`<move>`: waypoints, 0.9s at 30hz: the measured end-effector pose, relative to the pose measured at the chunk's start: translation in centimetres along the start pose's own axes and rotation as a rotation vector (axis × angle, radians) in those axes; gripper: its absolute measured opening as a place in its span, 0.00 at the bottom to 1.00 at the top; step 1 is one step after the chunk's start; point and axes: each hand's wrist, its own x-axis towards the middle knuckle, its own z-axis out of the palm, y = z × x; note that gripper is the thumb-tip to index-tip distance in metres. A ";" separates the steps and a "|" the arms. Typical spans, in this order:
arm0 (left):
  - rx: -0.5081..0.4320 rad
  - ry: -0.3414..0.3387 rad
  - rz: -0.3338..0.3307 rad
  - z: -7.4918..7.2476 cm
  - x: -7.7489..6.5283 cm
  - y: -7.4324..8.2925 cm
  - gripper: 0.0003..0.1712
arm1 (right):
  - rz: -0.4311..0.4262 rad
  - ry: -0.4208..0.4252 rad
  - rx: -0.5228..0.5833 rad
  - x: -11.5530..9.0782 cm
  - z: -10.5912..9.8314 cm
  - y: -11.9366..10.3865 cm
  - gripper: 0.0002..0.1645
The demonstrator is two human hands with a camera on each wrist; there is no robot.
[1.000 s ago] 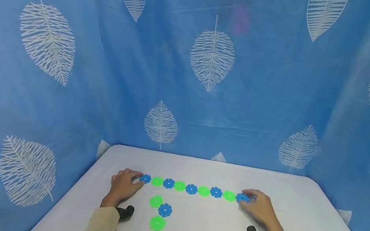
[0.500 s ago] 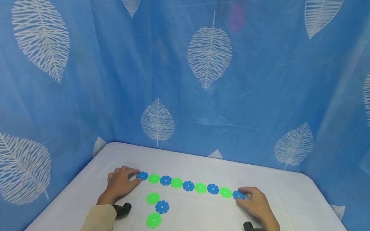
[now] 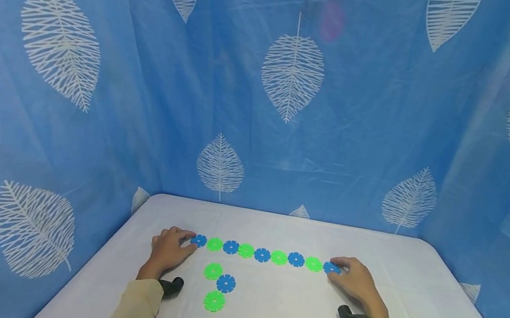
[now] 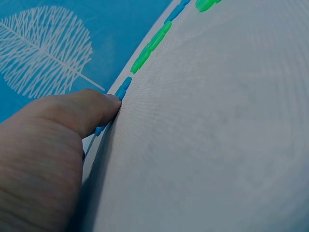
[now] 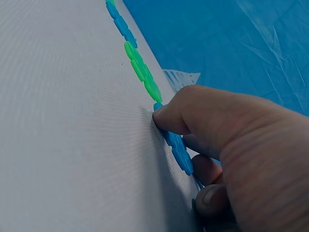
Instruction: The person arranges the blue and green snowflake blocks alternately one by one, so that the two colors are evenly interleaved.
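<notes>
Head view's shifted slightly since the earlier frame; all else sits abt where it was. I see the L hand (image 3: 167, 250) pinching the L-end blue disc (image 3: 199, 241) btwn thumb & index, R hand (image 3: 358, 282) likewise w/ the R-end blue disc (image 3: 330, 267). Those cap the disc row (image 3: 262, 255), 9 pcs alternating blue/green, on the far part of the white table (image 3: 291, 313). Nearer the person, L of ctr: upper green disc (image 3: 213, 271), loose blue disc (image 3: 226, 283), lower green disc (image 3: 214, 301), close together.
</notes>
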 end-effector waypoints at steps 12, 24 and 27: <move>-0.019 -0.002 0.000 -0.1 -0.2 -0.1 0.22 | -0.037 0.005 -0.006 0.0 0.0 0.0 0.28; -0.010 -0.021 -0.019 -0.3 0.0 0.0 0.23 | -0.010 -0.005 0.007 -0.2 -0.2 -0.6 0.30; -0.016 -0.011 -0.013 -0.2 0.0 0.0 0.23 | -0.002 -0.008 0.040 -0.2 -0.3 -0.6 0.30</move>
